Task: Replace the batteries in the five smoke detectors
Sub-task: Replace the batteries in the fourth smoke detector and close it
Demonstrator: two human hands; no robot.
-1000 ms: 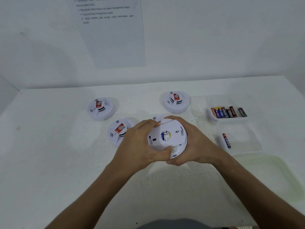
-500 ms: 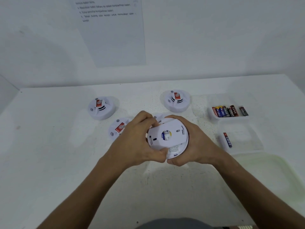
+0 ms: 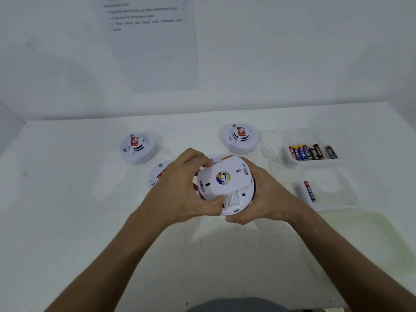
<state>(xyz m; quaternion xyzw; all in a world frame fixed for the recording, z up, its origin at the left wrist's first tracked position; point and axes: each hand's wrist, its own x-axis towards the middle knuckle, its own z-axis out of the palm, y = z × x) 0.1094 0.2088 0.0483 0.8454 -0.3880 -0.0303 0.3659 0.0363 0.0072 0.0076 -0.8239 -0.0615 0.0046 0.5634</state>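
Since 1 s ago, left hand (image 3: 180, 190) has tilted the round white plastic backplate (image 3: 221, 180) up off the round white plastic smoke detector (image 3: 239, 199). Backplate's pinched btwn left thumb & fingers, w/ a centre hole showing blue/yellow. Right hand (image 3: 262, 199) cups detector body from the right, above the table.

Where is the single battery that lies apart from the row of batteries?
In the head view, the single battery lies on the right of the table in a clear tray, nearer than the row of batteries, right of the right hand.
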